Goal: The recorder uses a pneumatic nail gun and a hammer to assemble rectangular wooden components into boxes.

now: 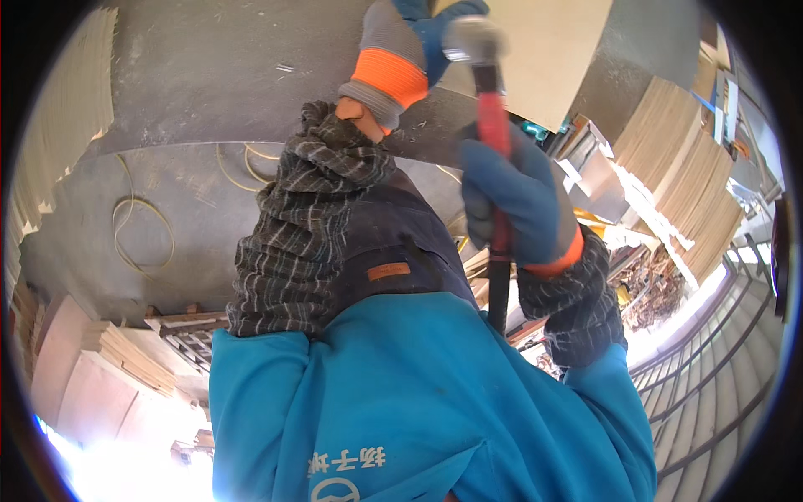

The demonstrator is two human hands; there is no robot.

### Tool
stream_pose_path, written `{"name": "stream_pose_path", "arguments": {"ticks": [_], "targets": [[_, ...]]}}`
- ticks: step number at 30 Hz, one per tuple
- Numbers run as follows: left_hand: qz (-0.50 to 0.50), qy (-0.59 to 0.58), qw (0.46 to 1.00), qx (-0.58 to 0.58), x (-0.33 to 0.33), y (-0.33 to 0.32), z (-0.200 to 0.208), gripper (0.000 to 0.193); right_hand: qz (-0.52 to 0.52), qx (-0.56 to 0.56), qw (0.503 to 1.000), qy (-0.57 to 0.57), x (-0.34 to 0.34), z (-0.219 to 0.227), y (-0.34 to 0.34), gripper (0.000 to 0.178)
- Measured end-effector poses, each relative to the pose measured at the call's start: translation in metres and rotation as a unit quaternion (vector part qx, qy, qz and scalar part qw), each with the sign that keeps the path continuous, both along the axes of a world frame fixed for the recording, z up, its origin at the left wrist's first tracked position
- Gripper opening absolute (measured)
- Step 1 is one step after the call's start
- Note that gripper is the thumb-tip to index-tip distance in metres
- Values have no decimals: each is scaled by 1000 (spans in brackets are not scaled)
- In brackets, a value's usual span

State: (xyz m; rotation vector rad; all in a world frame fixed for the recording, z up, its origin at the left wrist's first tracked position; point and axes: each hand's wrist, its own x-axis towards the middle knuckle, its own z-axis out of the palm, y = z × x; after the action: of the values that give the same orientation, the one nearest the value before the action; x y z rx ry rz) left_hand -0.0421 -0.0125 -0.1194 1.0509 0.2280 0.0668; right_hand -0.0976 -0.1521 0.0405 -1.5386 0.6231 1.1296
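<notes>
My right hand [523, 197], in a blue and grey glove with an orange cuff, is closed round the red and black handle of a hammer [493, 125]. The hammer stands upright in the view, its metal head blurred by motion at the top. Close by, my left hand [414, 46] wears a matching glove. It rests at the left edge of a pale board [535, 50], with a finger stretched out toward the hammer head. The upper picture edge cuts off part of this hand, and the hammer head covers what lies just beside it.
The pale board lies on a dark worktop [226, 75]. Stacked thin sheets [71, 109] stand at the left and a board stack [682, 167] at the right. Yellowish hose or cable [171, 238] loops over the grey floor. Metal bars [719, 360] run along the lower right.
</notes>
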Motion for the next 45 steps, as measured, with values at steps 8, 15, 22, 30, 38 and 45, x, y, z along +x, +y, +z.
{"name": "stream_pose_path", "arguments": {"ticks": [8,15,22,30,38,45], "targets": [[26,-24,999,36,3,-6,-9,66,-54,-6,998,12,-7,7,8,31],[45,-63,989,124,2,-5,-10,61,-109,9,993,38,0,15,-9,27],[7,-40,967,252,-2,12,7,60,-179,-31,982,-41,-40,127,-92,26],[-24,-53,973,225,0,7,9,62,-95,-25,992,-74,-35,60,-56,32],[-36,-7,986,161,0,6,7,68,146,-267,874,-378,-15,-48,-36,43],[-24,-30,973,226,1,10,2,72,223,-318,812,-435,-2,-77,-34,36]]}}
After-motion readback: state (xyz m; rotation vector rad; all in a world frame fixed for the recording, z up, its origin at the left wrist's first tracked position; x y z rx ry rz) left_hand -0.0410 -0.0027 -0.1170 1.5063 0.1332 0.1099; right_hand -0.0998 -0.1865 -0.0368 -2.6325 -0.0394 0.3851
